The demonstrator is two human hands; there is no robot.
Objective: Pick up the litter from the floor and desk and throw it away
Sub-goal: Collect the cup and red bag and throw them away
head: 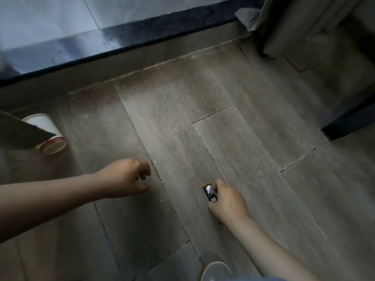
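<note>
A small black wrapper point(210, 193) with a white picture and a yellow end lies low on the grey wooden floor point(182, 128). My right hand point(228, 201) grips it between thumb and fingers. Over the floor to the left hangs my left hand point(126, 177), its fingers loosely curled and holding nothing. A white paper cup point(48, 134) with a reddish rim lies on its side at the far left, partly hidden by a dark board edge.
A dark stone sill point(142, 35) and glass run along the top. A grey curtain point(304, 27) hangs at the upper right, above dark furniture point(349, 120). A dark board point(18, 132) juts in at the left. A shoe tip point(216, 271) shows at the bottom.
</note>
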